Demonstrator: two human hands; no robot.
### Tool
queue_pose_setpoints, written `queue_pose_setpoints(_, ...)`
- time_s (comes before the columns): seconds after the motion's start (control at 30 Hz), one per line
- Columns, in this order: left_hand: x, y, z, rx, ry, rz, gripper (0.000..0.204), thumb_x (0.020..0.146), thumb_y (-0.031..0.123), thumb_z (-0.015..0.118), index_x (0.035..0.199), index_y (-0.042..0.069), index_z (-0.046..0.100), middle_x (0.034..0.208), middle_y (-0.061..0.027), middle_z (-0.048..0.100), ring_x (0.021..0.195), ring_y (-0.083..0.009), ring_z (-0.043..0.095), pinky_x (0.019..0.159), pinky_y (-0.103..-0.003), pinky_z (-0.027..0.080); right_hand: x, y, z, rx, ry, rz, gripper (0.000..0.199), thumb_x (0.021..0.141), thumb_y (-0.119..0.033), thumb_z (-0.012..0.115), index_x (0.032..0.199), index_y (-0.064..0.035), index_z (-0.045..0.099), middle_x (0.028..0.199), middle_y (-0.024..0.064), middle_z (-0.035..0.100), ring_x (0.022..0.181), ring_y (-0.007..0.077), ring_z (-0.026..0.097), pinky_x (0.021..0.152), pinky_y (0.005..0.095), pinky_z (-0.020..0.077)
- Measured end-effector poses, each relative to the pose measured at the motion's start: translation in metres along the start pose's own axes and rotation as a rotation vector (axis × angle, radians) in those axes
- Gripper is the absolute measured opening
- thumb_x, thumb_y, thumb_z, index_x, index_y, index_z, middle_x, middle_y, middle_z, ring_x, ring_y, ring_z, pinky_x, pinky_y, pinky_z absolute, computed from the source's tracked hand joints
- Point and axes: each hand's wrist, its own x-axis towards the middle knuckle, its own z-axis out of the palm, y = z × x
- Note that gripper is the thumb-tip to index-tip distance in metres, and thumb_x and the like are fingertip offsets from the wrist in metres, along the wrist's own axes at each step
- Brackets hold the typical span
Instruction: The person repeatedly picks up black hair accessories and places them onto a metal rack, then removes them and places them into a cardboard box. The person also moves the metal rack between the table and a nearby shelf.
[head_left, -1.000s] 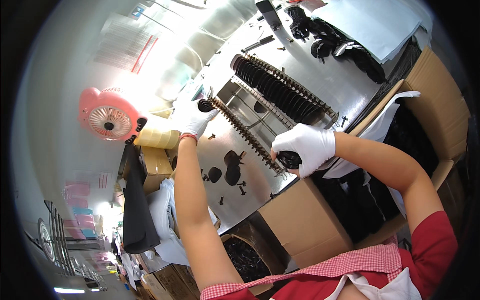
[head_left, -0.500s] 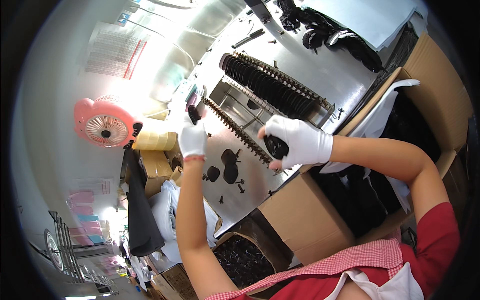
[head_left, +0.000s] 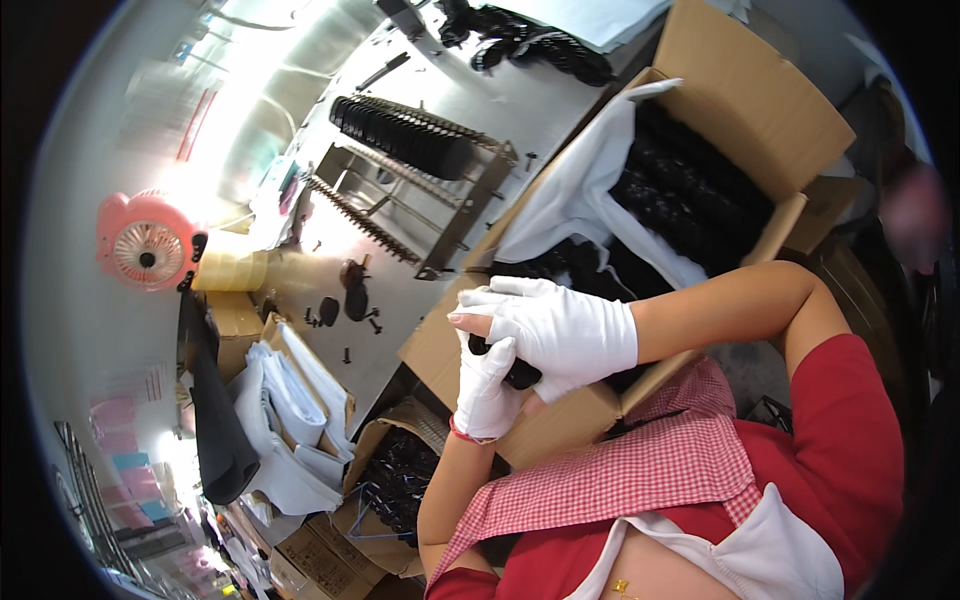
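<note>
Both my hands wear white gloves with bare fingertips showing, and they meet over the near side of an open cardboard box (head_left: pixel 430 340). Between them is a shiny black bundle (head_left: pixel 522 374), mostly covered by the fingers. My left hand (head_left: pixel 486 392) wraps it from below and the left. From above and the right, my right hand (head_left: pixel 568 335) closes over it. Inside the box lie several rows of shiny black wrapped bundles (head_left: pixel 690 185) with white sheeting (head_left: pixel 565 200) folded among them.
A metal rack (head_left: pixel 480 195) with toothed rails holds a row of black discs (head_left: pixel 395 135) on the metal table (head_left: pixel 380 335). Loose black discs (head_left: pixel 355 300) and small screws lie nearby. A pink fan (head_left: pixel 150 245), yellow tape rolls (head_left: pixel 230 270) and a lower box of black pieces (head_left: pixel 400 475) stand around.
My left hand has come back from the far side of the rack to join the right on the black bundle. Both hands are now over the box, and the view has shifted right.
</note>
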Motion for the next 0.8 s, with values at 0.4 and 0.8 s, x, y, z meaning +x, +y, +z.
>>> queue_pose_setpoints(0.4, 0.097, -0.033, 0.094, 0.618, -0.217, 0.093, 0.026, 0.082, 0.008, 0.075, 0.102, 0.003, 0.059, 0.098, -0.0042, 0.064, 0.082, -0.0090, 0.061, 0.069, -0.025, 0.052, -0.124, 0.102, -0.051, -0.544, 0.093, 0.848, 0.061, 0.088, -0.016, 0.064, 0.140, -0.0061, 0.035, 0.086, 0.0243, 0.070, 0.072, 0.0418, 0.069, 0.065, 0.0525, 0.0558)
queue_pose_setpoints(0.8, 0.227, -0.056, 0.068, 1.368, -0.345, -0.271, 0.066, 0.072, 0.034, 0.076, 0.124, -0.003, 0.061, 0.113, -0.0231, 0.069, 0.106, -0.0334, 0.067, 0.095, -0.037, 0.050, -0.179, 0.139, -0.112, -0.360, 0.022, 1.025, 0.065, 0.086, -0.008, 0.062, 0.144, -0.0034, 0.033, 0.090, 0.0296, 0.068, 0.083, 0.0450, 0.068, 0.077, 0.0520, 0.0537)
